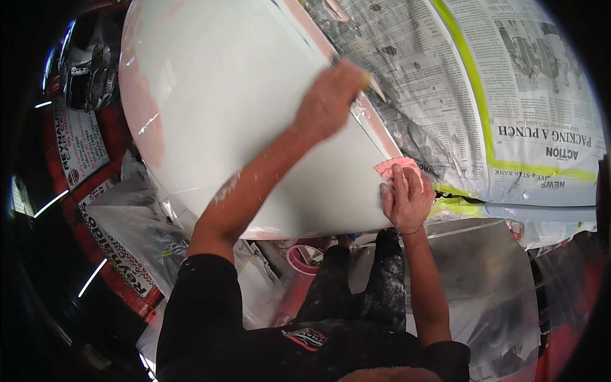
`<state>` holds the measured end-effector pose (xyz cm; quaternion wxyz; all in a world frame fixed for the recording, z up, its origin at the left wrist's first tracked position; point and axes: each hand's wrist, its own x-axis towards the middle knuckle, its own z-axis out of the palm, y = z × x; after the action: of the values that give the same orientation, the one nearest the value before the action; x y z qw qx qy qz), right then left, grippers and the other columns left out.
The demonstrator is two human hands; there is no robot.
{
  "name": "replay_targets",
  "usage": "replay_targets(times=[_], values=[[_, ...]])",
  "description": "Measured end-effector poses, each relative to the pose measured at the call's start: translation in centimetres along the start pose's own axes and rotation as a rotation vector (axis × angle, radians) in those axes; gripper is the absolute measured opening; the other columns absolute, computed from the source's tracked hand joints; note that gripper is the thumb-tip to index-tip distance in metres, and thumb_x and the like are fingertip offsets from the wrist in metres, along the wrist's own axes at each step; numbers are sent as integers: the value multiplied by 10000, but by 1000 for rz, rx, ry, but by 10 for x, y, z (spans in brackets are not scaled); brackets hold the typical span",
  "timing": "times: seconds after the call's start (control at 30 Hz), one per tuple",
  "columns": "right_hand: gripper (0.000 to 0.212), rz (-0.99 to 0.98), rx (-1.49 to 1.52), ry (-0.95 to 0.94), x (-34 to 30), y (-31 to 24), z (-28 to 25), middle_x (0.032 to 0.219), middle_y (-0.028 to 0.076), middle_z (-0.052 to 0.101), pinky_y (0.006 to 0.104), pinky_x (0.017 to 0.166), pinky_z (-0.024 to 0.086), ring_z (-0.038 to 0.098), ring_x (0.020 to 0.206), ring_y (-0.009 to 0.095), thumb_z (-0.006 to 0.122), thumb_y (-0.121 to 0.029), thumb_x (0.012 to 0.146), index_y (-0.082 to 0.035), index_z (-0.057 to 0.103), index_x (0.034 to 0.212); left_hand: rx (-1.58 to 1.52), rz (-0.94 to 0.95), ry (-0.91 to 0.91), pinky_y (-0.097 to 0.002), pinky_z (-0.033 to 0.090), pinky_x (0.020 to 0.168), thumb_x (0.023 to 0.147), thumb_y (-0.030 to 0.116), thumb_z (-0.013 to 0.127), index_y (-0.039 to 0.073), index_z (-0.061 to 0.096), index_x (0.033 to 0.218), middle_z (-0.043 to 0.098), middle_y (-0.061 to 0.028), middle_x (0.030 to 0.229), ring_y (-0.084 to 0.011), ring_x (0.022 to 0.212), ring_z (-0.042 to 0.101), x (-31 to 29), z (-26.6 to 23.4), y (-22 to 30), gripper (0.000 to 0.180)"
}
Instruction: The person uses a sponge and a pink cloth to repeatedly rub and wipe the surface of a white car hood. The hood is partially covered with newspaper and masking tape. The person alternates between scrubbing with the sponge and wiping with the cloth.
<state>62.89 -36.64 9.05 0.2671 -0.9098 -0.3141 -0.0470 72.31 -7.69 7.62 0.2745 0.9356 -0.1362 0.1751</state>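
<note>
A broad, glossy pale car panel fills the middle, with pink patches along its left and right edges. Over its right edge my left hand is closed, slightly smeared by motion. Bits of something dark and yellowish show at its fingers, but its kind is unclear. My right hand presses a crumpled pink cloth with bent fingers at the panel's near right corner. White smears mark my left forearm. My fingers partly hide the cloth.
Newspaper masks the surface to the right, edged with yellow-green tape. Below the panel stands a pink bucket beside my legs. Clear plastic sheeting hangs at the left; a dark car is farther off.
</note>
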Motion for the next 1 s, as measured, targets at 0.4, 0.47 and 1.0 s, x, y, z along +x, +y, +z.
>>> replay_targets(times=[0.4,0.47,1.0], values=[[504,-5,23,44,-6,4,-2,1229,106,601,475,743,514,613,960,383,744,-252,856,-94,651,1326,-71,-49,-237,-441,446,1106,1019,57,461,48,625,1296,661,-179,1307,-335,1261,605,-28,3,51,322],[505,3,-5,66,-10,4,0,1240,93,601,471,768,510,603,988,381,750,-247,852,-101,654,1325,-15,37,-257,-437,460,1096,979,39,508,65,646,1275,657,-161,1319,-330,1265,606,-33,3,40,327],[412,-11,50,248,-25,7,18,1168,-17,612,462,979,467,540,1130,307,724,-134,788,-202,693,1193,226,-72,-56,-500,480,1067,1011,85,553,-36,651,1207,653,-272,1267,-467,1212,598,-14,0,57,250]])
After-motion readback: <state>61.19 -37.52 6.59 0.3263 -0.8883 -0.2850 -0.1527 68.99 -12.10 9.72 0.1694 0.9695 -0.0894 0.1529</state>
